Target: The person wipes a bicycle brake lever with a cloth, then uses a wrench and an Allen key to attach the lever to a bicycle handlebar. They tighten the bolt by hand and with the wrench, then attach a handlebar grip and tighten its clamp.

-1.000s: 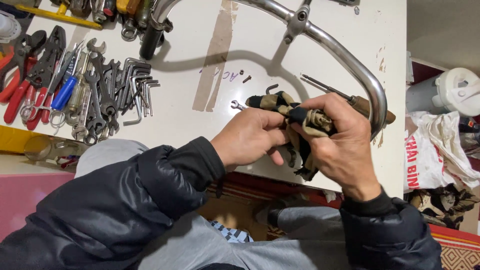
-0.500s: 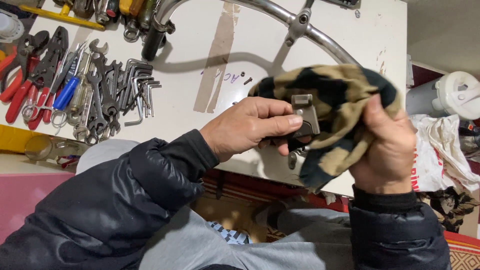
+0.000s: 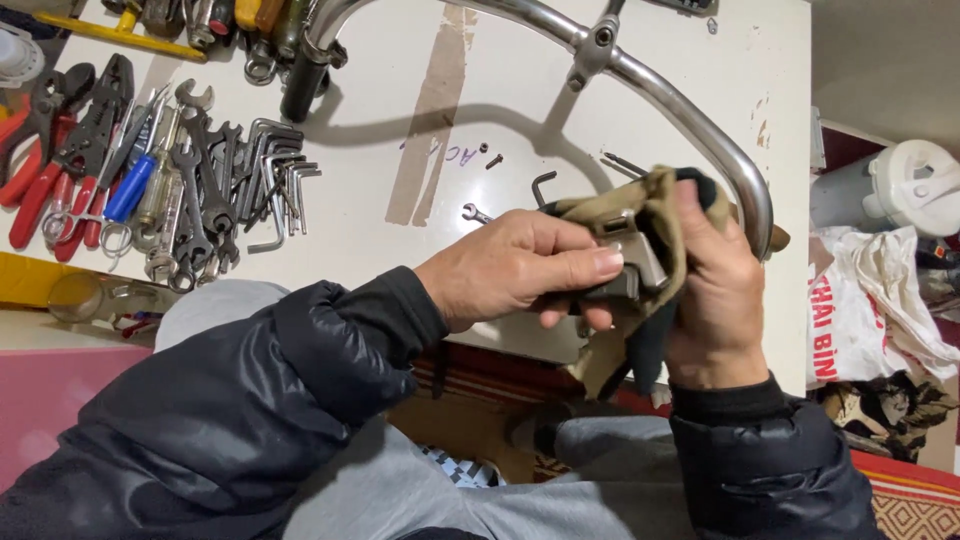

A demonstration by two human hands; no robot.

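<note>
The left hand (image 3: 520, 275) is closed around a small grey metal part (image 3: 640, 262), thumb laid along the top and fingers curled under it, so it's pinched firmly rather than cupped. The right hand (image 3: 715, 290) is wrapped around a tan and black camouflage cloth rag (image 3: 650, 215) from the far side, with the rag bunched over and behind the part and a tail of it hanging down below the palm. Both hands hold this bundle in the air just over the near edge of the white table (image 3: 380, 110), above the person's lap.

My guess is that the metal bit is stiff, a bit weighty for its size and maybe greasy, so the flat sides look like the place to grip it. The rag is soft and floppy and gives some bite on anything slick.

Behind the hands, a curved chrome tube handlebar with a clamp (image 3: 640, 70) arcs across the table. Over to the left is a heap of grey spanners and hex keys (image 3: 225, 185), then red-handled pliers (image 3: 45, 170) and a blue-handled screwdriver (image 3: 130, 188). A few loose screws (image 3: 490, 158) and a tiny spanner (image 3: 476, 213) sit near a strip of brown tape (image 3: 435, 110). There's a white plastic bag (image 3: 870, 310) on the floor to the right.
</note>
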